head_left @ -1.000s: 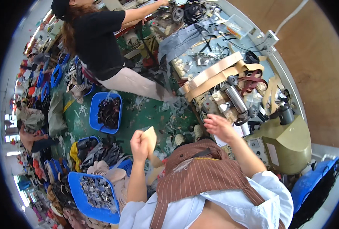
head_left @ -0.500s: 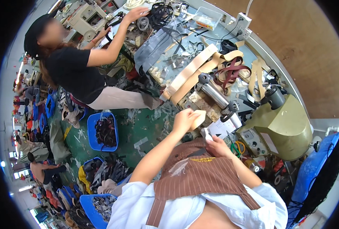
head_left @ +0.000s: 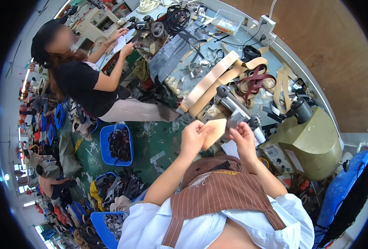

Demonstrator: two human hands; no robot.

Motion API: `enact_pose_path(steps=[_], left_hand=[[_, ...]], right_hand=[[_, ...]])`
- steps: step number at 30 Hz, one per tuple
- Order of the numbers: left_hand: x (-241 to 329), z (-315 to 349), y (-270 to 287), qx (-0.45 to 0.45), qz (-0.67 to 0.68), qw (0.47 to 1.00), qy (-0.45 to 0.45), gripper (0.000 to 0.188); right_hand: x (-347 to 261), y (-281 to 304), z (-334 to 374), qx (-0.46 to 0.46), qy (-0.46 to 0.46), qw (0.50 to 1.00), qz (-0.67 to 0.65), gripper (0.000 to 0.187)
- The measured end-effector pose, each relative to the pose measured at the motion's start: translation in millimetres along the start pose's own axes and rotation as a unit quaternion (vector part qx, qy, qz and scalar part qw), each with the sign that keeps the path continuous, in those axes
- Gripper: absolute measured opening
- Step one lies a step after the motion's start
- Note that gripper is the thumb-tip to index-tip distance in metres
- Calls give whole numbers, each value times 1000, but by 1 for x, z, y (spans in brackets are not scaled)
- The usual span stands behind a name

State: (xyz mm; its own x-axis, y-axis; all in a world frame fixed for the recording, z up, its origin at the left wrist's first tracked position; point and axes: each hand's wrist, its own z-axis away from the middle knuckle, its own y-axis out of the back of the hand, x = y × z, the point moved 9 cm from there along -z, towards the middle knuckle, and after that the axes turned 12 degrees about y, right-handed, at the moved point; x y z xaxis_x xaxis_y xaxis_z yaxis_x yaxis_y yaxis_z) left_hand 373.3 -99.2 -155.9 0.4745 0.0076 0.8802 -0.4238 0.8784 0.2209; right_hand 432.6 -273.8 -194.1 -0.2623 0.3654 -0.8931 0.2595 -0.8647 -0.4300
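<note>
My left hand (head_left: pixel 194 139) is closed on a flat tan piece (head_left: pixel 215 133) with angled corners, gripped at its left edge between thumb and fingers. Close by on the right, my right hand (head_left: pixel 245 140) pinches a small grey, thin piece (head_left: pixel 234 119). I cannot make out its material. The two pieces are near each other in front of a machine with a shiny metal roller (head_left: pixel 237 106) and dark knobs. Wide beige strips (head_left: pixel 211 81) run down across the bench towards that machine.
An olive-green machine (head_left: pixel 306 141) with a control panel stands right of my hands. Dark red straps (head_left: pixel 256 85) lie on the cluttered bench. A co-worker (head_left: pixel 74 79) in black stands at left, holding white paper. A blue basket (head_left: pixel 130 153) of dark scraps sits on the floor.
My right hand has risen with the grey piece, and the tan piece has turned its broad face into view. The co-worker has drawn the reaching arm back to the paper.
</note>
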Motion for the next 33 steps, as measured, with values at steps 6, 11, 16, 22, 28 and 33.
enact_pose_path(steps=[6, 11, 16, 22, 28, 33], left_hand=[[46, 40, 30, 25, 28, 997, -65, 24], [47, 43, 43, 34, 25, 996, -74, 23], [67, 55, 45, 26, 70, 986, -152, 18], [83, 69, 42, 16, 22, 970, -241, 21], [70, 74, 50, 44, 39, 981, -187, 19], [73, 81, 56, 56, 26, 975, -214, 20]], right_hand=[[-26, -68, 2, -91, 58, 993, -41, 17], [-44, -97, 18, -132, 75, 988, -20, 20], [-49, -105, 28, -137, 69, 988, -19, 23], [-59, -106, 32, -166, 48, 985, 19, 37], [-106, -130, 40, -149, 286, 902, 288, 60], [-91, -135, 33, -96, 198, 959, 178, 47]])
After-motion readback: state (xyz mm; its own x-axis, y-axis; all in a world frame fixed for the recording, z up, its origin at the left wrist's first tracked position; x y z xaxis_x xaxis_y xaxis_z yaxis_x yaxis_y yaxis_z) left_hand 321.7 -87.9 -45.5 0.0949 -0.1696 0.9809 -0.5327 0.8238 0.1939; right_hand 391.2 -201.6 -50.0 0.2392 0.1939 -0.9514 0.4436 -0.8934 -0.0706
